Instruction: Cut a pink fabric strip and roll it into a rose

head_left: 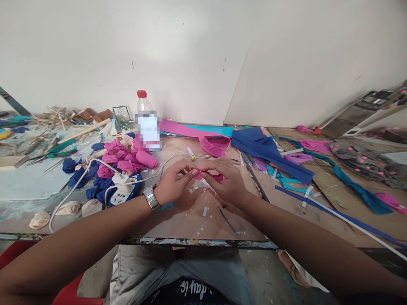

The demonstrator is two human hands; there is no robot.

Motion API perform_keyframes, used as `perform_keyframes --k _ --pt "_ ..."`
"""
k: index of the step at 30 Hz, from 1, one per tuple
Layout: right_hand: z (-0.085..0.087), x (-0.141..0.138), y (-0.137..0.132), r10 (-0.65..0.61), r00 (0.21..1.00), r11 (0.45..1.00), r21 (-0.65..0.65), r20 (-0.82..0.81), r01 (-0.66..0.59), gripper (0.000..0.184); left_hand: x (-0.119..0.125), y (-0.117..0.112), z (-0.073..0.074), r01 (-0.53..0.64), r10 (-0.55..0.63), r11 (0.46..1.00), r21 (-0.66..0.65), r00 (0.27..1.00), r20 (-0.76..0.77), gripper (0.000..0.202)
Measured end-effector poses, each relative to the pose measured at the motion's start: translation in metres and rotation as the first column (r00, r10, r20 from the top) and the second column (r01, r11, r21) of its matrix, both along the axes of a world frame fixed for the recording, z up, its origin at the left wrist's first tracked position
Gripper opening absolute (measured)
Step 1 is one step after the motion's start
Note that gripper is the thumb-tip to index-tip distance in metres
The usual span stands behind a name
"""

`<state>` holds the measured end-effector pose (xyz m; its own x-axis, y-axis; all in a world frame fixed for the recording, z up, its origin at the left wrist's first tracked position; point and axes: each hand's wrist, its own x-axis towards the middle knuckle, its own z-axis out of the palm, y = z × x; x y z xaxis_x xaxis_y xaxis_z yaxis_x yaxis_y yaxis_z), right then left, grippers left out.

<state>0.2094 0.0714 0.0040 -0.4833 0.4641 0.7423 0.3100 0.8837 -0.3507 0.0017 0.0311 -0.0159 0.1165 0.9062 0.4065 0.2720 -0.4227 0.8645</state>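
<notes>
Both hands meet over the middle of the table, pinching a small piece of pink crepe paper. My left hand, with a metal watch on its wrist, grips the piece's left end between thumb and fingertips. My right hand is closed on its other side, and its fingers hide part of the paper. Beyond the hands, a long pink strip curls into a loop on the table. To the left lies a heap of rolled pink paper flowers, with dark blue ones around it.
A red-capped bottle stands behind the heap. A white cable runs from a power strip beside my left wrist. Green-handled pliers and wood sticks lie far left. Blue strips and a white rod lie right.
</notes>
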Motion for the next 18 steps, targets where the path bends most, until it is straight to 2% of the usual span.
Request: perform_keyframes --k 4,12,18 --pt "-0.0014 -0.0001 0.0005 -0.013 1.000 1.000 0.005 0.005 0.013 0.003 0.0001 0.0011 -0.0010 0.014 -0.014 1.000 -0.005 1.000 0.009 0.029" --pt "-0.0029 -0.0006 0.0019 -0.003 1.000 1.000 0.030 -0.010 0.003 0.004 0.0010 -0.0027 0.0063 0.035 -0.031 0.993 0.114 0.999 -0.039 0.028" --pt "-0.0031 -0.0004 0.0023 -0.003 1.000 1.000 -0.002 -0.020 0.003 0.004 0.0018 -0.0034 0.0076 0.024 -0.020 0.991 0.130 0.999 -0.034 0.021"
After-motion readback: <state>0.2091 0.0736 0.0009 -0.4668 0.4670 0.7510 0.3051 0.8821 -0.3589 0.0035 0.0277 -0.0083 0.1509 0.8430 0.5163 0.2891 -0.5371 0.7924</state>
